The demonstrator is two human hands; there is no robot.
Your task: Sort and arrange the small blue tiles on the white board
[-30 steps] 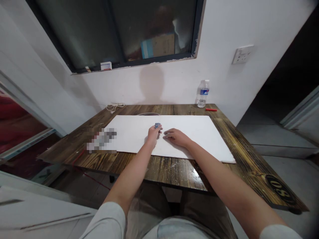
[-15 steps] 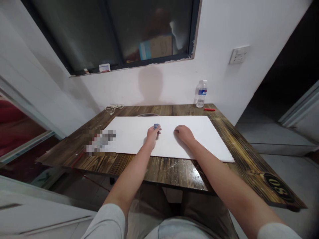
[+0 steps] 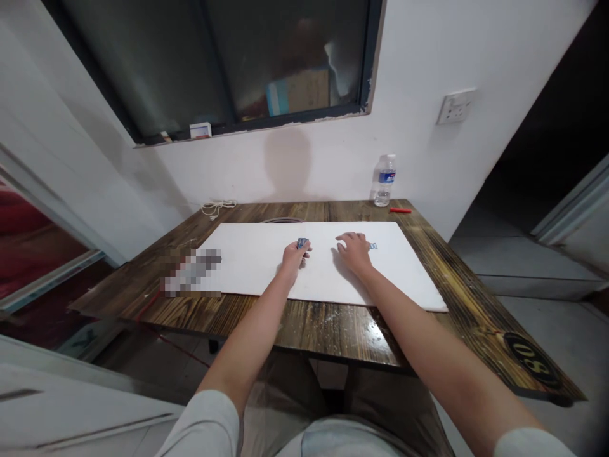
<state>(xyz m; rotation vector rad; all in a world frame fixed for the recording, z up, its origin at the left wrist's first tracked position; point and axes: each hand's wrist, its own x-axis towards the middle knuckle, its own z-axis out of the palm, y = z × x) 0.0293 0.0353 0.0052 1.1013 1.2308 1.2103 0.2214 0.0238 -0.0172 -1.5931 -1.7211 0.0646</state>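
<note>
Glossy grained wood table (image 3: 328, 330), smooth matt white board (image 3: 257, 254), paper-looking blue cards (image 3: 302, 242), clear plastic bottle (image 3: 383, 181)

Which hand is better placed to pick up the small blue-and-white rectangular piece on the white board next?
Right, probably. The right hand sits beside the blue-and-white piece, its grip apparently free. The left hand is farther and holds a small dark-blue patterned rectangular object.

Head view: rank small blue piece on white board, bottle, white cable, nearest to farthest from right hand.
From right hand:
1. Blue piece: on white board, just rightward.
2. Bottle: farther back, to the right.
3. White cable: back left.
</note>
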